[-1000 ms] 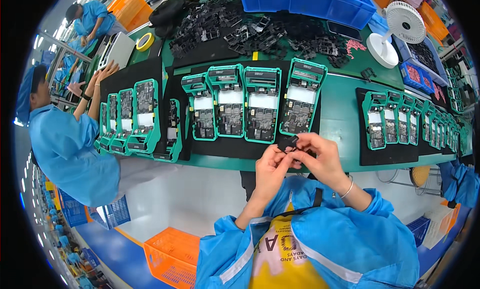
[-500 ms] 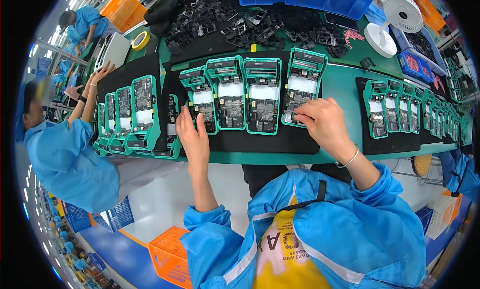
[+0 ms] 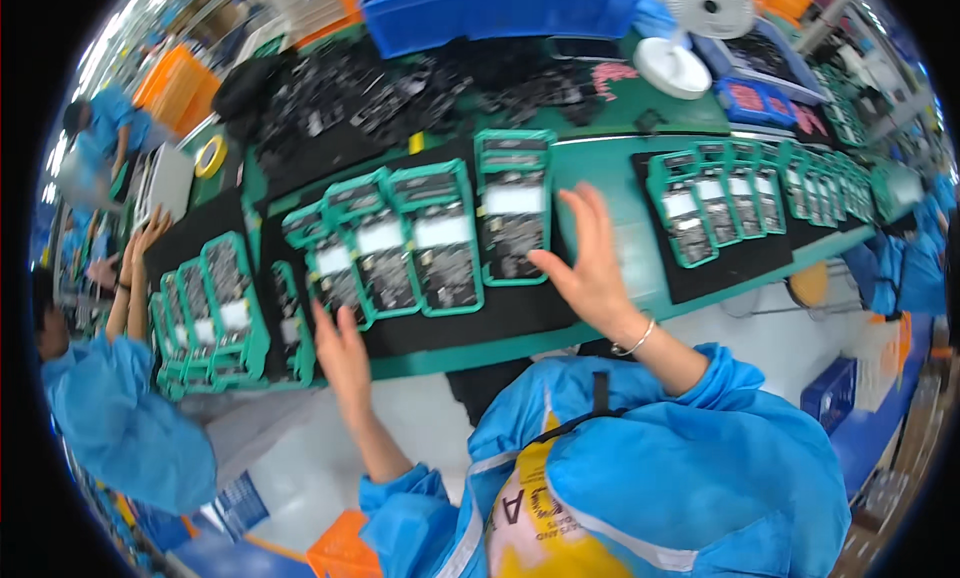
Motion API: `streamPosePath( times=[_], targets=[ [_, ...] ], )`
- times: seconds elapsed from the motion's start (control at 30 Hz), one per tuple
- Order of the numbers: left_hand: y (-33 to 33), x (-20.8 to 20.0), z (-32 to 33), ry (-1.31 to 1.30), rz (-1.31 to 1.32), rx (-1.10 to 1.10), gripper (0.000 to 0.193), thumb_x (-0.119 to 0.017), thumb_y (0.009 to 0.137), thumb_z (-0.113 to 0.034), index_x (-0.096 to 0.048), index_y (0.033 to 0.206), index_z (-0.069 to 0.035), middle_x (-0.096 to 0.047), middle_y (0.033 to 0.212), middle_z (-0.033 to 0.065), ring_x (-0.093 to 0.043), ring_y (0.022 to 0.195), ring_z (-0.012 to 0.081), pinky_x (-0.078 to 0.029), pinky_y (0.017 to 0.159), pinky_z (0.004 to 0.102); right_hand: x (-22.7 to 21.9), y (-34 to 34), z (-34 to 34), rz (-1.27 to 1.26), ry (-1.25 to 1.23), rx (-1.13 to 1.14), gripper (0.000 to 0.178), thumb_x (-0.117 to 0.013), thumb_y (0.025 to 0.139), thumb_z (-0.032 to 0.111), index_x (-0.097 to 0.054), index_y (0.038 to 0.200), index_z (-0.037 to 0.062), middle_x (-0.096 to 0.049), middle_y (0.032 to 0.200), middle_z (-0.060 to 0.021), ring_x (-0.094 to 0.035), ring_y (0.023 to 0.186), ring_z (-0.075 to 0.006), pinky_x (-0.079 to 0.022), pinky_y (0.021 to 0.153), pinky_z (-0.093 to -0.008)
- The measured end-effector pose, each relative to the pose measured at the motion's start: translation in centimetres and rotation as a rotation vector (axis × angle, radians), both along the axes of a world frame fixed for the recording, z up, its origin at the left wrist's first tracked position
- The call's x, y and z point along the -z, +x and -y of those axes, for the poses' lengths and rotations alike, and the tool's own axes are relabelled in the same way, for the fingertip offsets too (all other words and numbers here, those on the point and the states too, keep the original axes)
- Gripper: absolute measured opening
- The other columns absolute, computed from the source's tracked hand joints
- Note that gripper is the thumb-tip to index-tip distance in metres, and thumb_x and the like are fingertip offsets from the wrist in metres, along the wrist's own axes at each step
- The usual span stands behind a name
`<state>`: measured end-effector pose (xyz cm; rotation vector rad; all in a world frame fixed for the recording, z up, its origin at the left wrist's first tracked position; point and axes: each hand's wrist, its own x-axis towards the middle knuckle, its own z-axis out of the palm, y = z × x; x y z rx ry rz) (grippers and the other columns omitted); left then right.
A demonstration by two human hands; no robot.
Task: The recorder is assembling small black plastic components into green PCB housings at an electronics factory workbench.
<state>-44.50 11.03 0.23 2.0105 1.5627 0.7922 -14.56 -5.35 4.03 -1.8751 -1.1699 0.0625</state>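
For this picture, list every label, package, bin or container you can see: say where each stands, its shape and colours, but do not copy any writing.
White labels: rectangles on the green-framed boards, mid-bench near both hands.
Blue bin: long, rectangular, far edge of the bench.
Orange crate: floor, lower left.
Yellow tape roll: ring, far left of the bench.

We see green plastic trays (image 3: pixel 515 213) on a matt black mat (image 3: pixel 520 313), over a smooth green tabletop (image 3: pixel 620 168); our sleeves (image 3: pixel 720 378) are blue cloth, and a thin metal bracelet (image 3: pixel 635 340) shines.

Long green workbench (image 3: pixel 600 163) with black mats (image 3: pixel 520 308), pale floor (image 3: pixel 300 458) below.
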Motion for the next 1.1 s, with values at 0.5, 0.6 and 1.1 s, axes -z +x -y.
streamPosePath(
  times=[0.5, 0.6, 1.1],
  targets=[
    [-1.8, -1.3, 0.4, -0.385, 0.840, -0.162, 0.059, -0.067, 0.093, -0.022, -0.043, 0.139, 0.008, -0.053, 0.131, 0.0119, -0.050, 0.117, 0.0160, -0.039, 0.101, 0.0298, -0.2, 2.3, -3.2, -0.500, 0.061, -0.018, 0.068, -0.073, 0.079, 0.027, -0.049, 0.130, -0.0112, -0.053, 0.127, -0.0277, -0.053, 0.119, -0.0386, -0.042, 0.101, -0.0408],
    [-0.9, -2.9, 2.2, -0.388, 0.807, -0.116, 0.060, -0.063, 0.094, -0.016, -0.037, 0.142, 0.008, -0.049, 0.137, 0.0134, -0.050, 0.119, 0.0187, -0.038, 0.102, 0.0300, -2.6, 4.5, -1.4, -0.541, 0.001, -0.038, 0.062, -0.077, 0.080, 0.019, -0.050, 0.131, -0.0055, -0.058, 0.126, -0.0178, -0.057, 0.115, -0.0245, -0.044, 0.099, -0.0344],
    [25.0, -5.3, 16.4, -0.651, 0.716, 0.547, 0.053, -0.057, 0.096, -0.011, -0.034, 0.141, 0.002, -0.045, 0.135, 0.0119, -0.045, 0.122, 0.0188, -0.034, 0.105, 0.0311, -7.4, 21.9, 22.4, -0.758, 0.187, 0.257, 0.052, -0.074, 0.080, 0.005, -0.055, 0.128, -0.0067, -0.064, 0.118, -0.0087, -0.060, 0.104, -0.0134, -0.048, 0.089, -0.0269]
  ],
)
